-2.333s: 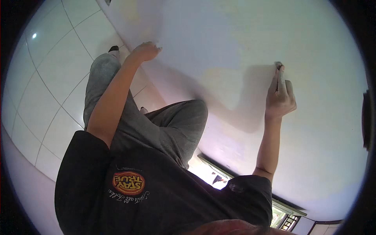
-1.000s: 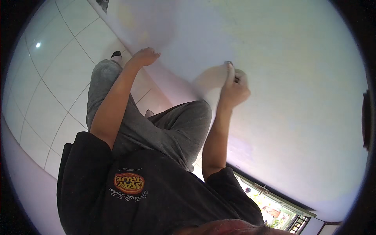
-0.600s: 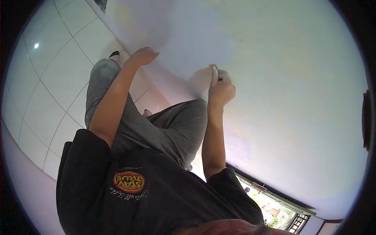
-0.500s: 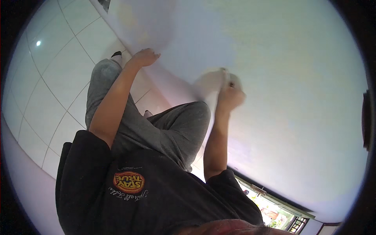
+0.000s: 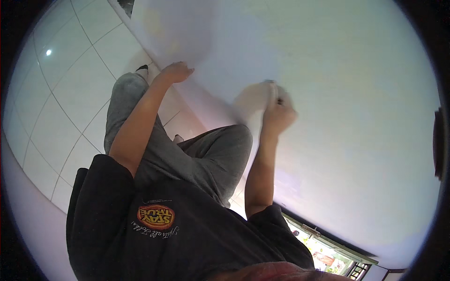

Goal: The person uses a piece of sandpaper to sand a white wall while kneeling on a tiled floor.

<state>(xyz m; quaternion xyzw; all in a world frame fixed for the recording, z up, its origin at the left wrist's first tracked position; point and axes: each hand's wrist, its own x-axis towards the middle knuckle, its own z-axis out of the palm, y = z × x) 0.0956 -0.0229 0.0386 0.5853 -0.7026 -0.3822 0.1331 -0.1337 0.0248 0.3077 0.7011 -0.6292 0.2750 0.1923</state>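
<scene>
Facing a pale wall (image 5: 337,154) with patchy lilac and cream areas, I have my right hand (image 5: 279,112) raised against it, blurred, its fingers closed on a small greyish flat object (image 5: 270,82) that is too smeared to identify, at the surface beside a soft shadow. My left hand (image 5: 176,71) is near the foot of the wall, its forearm over my bent left leg, fingers loosely bent with nothing visible in them; whether they touch the wall I cannot tell.
White floor tiles (image 5: 70,107) lie to my left, meeting the wall along a diagonal edge. My legs in grey trousers (image 5: 211,164) are bent close to the wall. A bright window or doorway (image 5: 328,253) is at lower right, and a dark object (image 5: 437,143) sits at the far right edge.
My right hand has moved well to the left and somewhat down since the oldest frame, then slightly back rightward in the last half second. My left hand sits a little lower.
</scene>
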